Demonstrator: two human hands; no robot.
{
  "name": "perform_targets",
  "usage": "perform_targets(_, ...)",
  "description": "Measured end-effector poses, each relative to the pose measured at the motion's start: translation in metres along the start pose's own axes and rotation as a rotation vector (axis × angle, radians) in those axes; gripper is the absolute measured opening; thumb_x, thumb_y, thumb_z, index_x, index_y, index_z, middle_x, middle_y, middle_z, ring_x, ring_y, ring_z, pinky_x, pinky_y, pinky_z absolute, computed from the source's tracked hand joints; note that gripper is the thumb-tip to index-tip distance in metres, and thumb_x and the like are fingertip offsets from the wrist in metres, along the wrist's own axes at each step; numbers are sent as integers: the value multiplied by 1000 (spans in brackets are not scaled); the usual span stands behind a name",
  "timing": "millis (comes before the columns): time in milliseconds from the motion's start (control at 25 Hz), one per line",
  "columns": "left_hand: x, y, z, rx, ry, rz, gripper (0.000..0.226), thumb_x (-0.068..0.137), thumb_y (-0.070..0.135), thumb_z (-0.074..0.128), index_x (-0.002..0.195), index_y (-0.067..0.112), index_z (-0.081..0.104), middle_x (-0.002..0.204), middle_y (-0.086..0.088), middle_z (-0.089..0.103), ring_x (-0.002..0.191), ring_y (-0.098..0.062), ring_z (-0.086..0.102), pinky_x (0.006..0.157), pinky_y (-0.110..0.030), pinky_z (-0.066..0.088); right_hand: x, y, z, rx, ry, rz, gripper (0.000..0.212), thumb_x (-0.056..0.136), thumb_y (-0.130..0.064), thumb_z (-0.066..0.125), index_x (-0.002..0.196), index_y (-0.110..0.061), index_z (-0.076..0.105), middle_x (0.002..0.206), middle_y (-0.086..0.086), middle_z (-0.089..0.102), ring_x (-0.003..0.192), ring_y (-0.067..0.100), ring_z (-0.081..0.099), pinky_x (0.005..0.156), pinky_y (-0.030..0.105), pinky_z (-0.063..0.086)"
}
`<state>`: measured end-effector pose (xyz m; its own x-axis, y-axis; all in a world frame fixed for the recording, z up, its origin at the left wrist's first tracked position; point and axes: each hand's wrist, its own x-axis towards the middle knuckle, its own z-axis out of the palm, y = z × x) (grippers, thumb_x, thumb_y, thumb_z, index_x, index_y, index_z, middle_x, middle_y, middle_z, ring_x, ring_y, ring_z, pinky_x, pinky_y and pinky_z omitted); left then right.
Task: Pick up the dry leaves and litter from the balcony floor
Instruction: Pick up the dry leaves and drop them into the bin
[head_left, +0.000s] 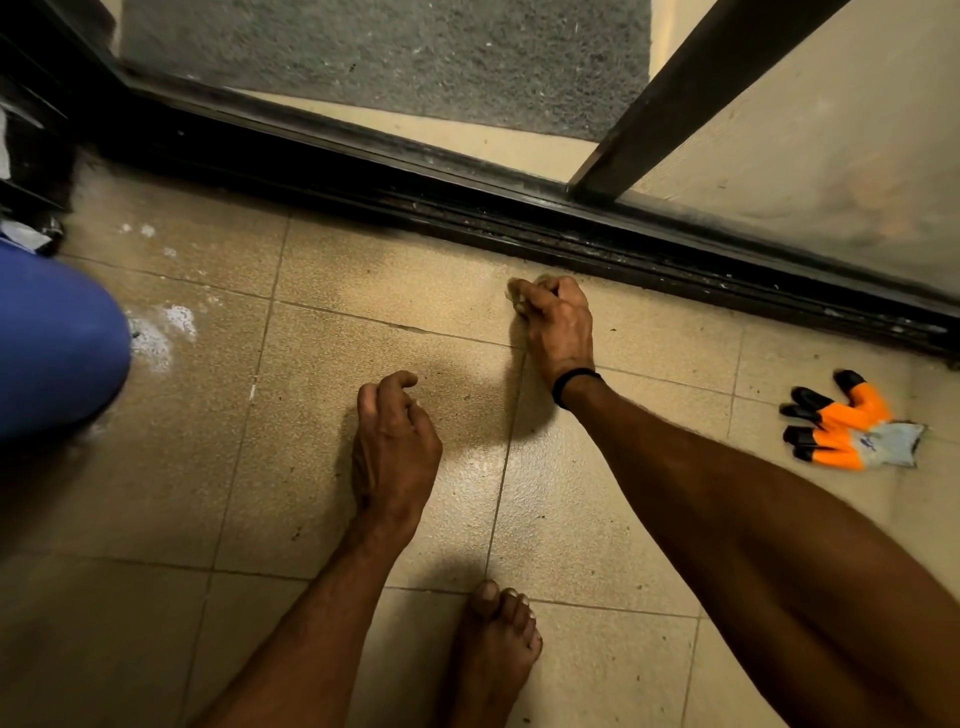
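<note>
My right hand (558, 325) reaches forward to the beige tiled floor (322, 270) just before the door track, its fingers curled around a small tan clump of dry litter (517, 292). My left hand (395, 441) hovers lower and to the left over the tiles, fingers loosely curled, with nothing visible in it. Tiny dark specks of debris lie scattered over the tiles.
A black sliding-door track (519, 218) runs diagonally across the top, with a dark door frame (691, 98) and a grey mat (389, 52) beyond. An orange, black and grey glove (852, 423) lies at right. A blue-clad knee (52, 343) is at left, white residue (161, 332) beside it. My bare foot (498, 639) is below.
</note>
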<state>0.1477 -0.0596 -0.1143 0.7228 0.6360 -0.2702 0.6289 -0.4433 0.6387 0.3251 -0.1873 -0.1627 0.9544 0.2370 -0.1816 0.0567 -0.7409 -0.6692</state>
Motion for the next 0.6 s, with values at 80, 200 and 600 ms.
perform_targets(80,0,-2,1,5,7,11,27,92,6,56,117,18,60,109,-5,56,80,-21,58,66,-29,41,5,1,4,2,-20,8,18,92,-15,63,106,-9,71,101,5,54,93,9,48,81,22,43)
perform_targets(200,-1,-5,3,2,19,12,26,92,6,56,116,18,60,108,-4,57,80,-20,58,67,-27,40,6,6,4,-80,-51,-21,20,94,-26,60,107,-14,69,104,0,54,94,-5,44,85,24,43)
perform_targets(600,-7,-8,5,-32,48,24,25,90,4,56,112,16,61,106,-4,57,79,-11,52,66,-15,29,-15,-2,12,-753,-4,-415,22,82,-3,62,104,-1,64,98,17,60,87,32,54,75,39,49)
